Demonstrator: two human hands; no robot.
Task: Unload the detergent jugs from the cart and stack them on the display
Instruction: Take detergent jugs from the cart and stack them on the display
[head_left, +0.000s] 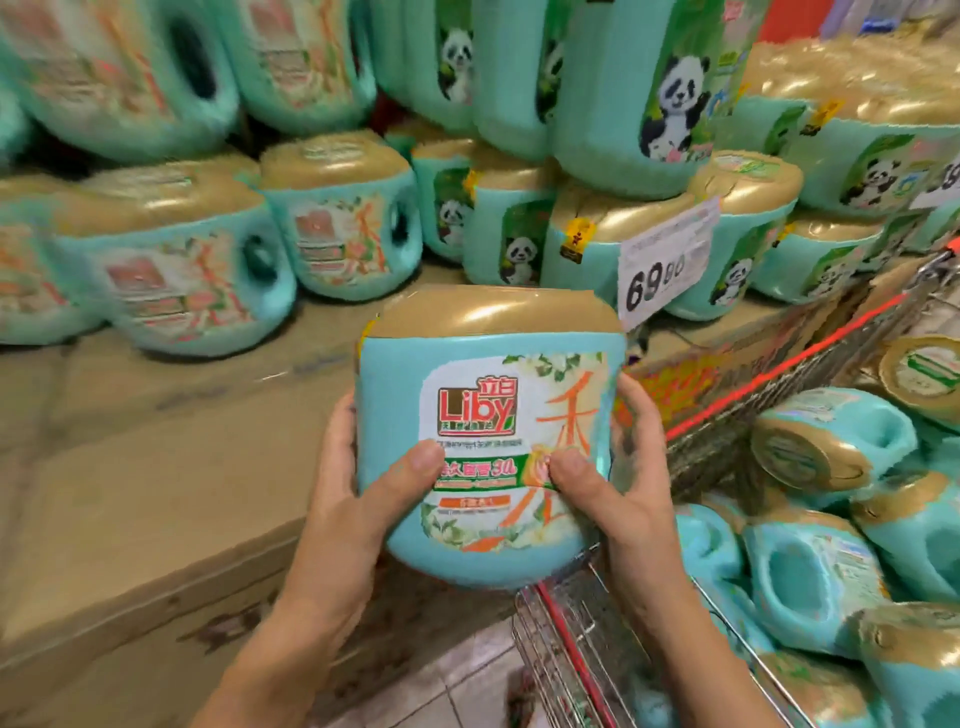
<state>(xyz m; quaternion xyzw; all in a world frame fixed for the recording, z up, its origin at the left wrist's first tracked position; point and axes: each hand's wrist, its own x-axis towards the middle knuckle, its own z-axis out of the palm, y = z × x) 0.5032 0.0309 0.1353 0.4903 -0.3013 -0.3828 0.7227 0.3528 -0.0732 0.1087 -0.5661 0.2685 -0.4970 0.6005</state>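
1. Detergent jug (493, 441): turquoise, gold cap uppermost, "Liby" label facing the camera. Upright and carried in the air, resting on no surface, just off the display's front edge and above the cart's left rim.
2. Left hand (353, 467): grips the jug's left side, thumb curled across the lower label; fingers hidden behind the jug.
3. Right hand (623, 478): grips the jug's right side, thumb pressed on the label, fingertips wrapped round the right edge.
4. Shopping cart (571, 649): wire, red-trimmed rim, standing just beside the display's front edge.
5. Carted jugs (821, 561): same turquoise, lying on their sides in a heap, caps and handle holes pointing various ways.
6. Display platform (156, 467): tan, cardboard-coloured, with a bare stretch along its front edge.
7. Stacked jugs (176, 270): upright along the platform's back edge, with an upper tier resting on the caps; blurred at the left.
8. Panda-label jugs (649, 104): tiered toward the platform's back right corner.
9. Price card (667, 260): white, "69" legible, hanging against a back-row jug.
10. Floor tiles (467, 675): pale, seen between platform and cart.
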